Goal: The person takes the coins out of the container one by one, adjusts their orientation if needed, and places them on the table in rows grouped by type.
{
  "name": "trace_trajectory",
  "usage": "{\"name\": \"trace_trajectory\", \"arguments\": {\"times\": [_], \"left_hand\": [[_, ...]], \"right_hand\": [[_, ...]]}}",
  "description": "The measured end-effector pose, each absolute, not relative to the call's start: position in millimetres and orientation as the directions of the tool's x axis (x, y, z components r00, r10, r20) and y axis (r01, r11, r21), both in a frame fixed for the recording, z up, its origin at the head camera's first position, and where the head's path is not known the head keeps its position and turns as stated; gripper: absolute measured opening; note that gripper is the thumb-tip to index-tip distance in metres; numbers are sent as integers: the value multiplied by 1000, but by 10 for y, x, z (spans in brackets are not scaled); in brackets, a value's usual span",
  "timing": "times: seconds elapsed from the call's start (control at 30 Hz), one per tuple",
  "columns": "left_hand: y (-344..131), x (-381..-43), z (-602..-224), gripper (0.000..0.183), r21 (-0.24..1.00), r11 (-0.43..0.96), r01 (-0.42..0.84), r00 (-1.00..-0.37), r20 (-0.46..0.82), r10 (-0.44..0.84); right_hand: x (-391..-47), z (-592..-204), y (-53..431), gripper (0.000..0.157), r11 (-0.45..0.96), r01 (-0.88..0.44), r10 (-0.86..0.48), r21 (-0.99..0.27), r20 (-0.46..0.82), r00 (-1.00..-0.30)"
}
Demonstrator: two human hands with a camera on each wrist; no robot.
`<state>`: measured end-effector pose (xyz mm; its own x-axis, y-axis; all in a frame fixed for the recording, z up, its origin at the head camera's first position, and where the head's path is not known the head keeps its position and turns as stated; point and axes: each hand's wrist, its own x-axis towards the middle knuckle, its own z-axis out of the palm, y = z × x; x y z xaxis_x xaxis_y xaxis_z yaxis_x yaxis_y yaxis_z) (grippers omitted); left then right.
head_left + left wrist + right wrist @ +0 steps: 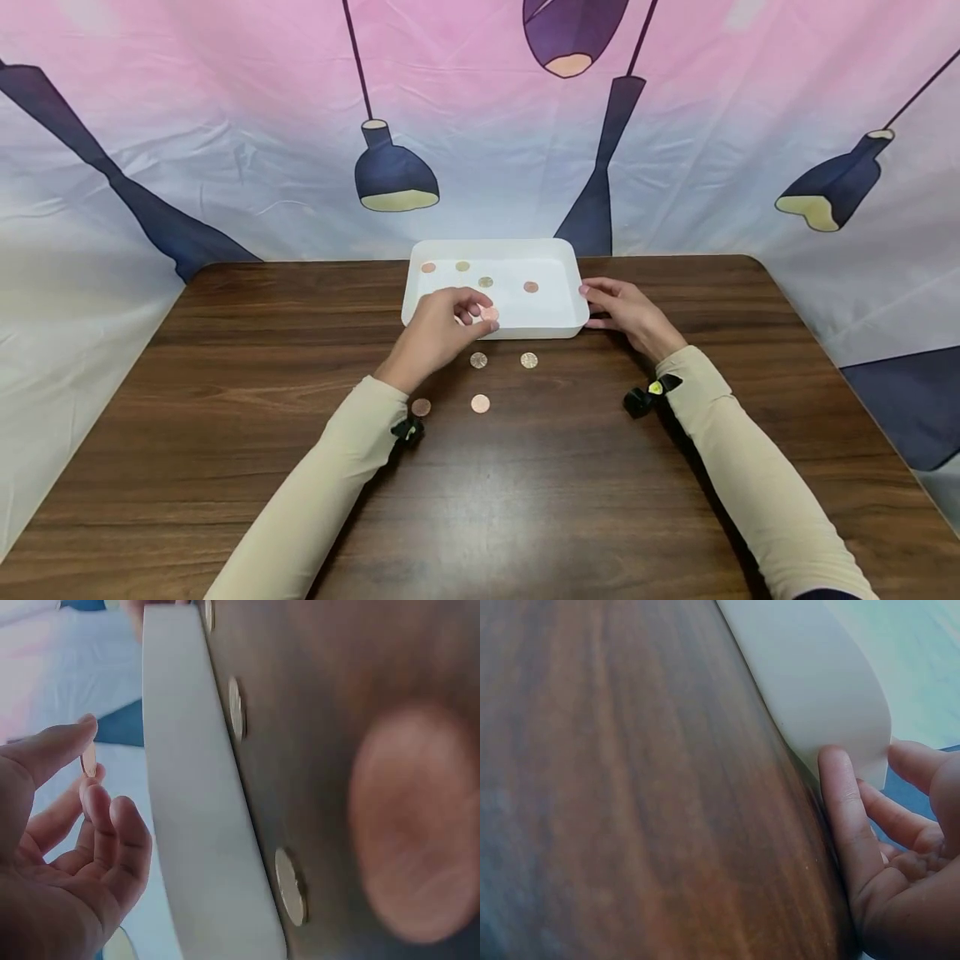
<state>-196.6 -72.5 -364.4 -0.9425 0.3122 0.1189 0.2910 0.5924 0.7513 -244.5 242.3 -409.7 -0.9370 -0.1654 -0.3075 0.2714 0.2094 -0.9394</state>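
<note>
My left hand (pixel 444 323) is over the near left part of the white tray (pixel 510 332). Between thumb and fingertips it pinches a copper-coloured coin (pixel 490 314), which the left wrist view shows edge-on (pixel 89 760). Against the tray's right end rests my right hand (pixel 632 315), its fingers fairly straight. In the right wrist view the thumb (pixel 840 784) lies along the outer wall low by the table, and another fingertip meets the rim. Inside the tray lie several coins, among them a copper one (pixel 531 287) and a yellowish one (pixel 462 266).
On the dark wooden table (pixel 480 500), two pale gold coins (pixel 478 360) (pixel 528 360) lie just in front of the tray. Closer to me are two copper ones (pixel 480 403) (pixel 422 407), one beside my left wrist. A printed cloth (pixel 285 167) hangs behind the table.
</note>
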Motion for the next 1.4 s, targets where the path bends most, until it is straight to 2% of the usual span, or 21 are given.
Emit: {"name": "trace_trajectory", "arguments": {"times": [0.27, 0.53, 0.83, 1.1, 1.4], "left_hand": [[-542, -1679, -3639, 16, 737, 575, 356, -916, 153, 371], [-412, -1458, -3704, 9, 733, 614, 293, -912, 21, 410], [-265, -1299, -3753, 10, 663, 706, 250, -925, -53, 377], [-141, -1227, -3751, 7, 534, 822, 199, -944, -122, 308], [-136, -1228, -3796, 9, 499, 838, 220, -938, -129, 322]], "right_hand": [[-2493, -4040, 2504, 59, 239, 258, -141, -936, -297, -944], [-2501, -4029, 2530, 62, 230, 264, -146, -937, -302, -942], [-2489, -4056, 2499, 65, 234, 261, -151, -936, -300, -942], [-2467, -4101, 2479, 61, 221, 273, -143, -936, -308, -941], [-2470, -4120, 2439, 60, 206, 263, -160, -943, -297, -941]]}}
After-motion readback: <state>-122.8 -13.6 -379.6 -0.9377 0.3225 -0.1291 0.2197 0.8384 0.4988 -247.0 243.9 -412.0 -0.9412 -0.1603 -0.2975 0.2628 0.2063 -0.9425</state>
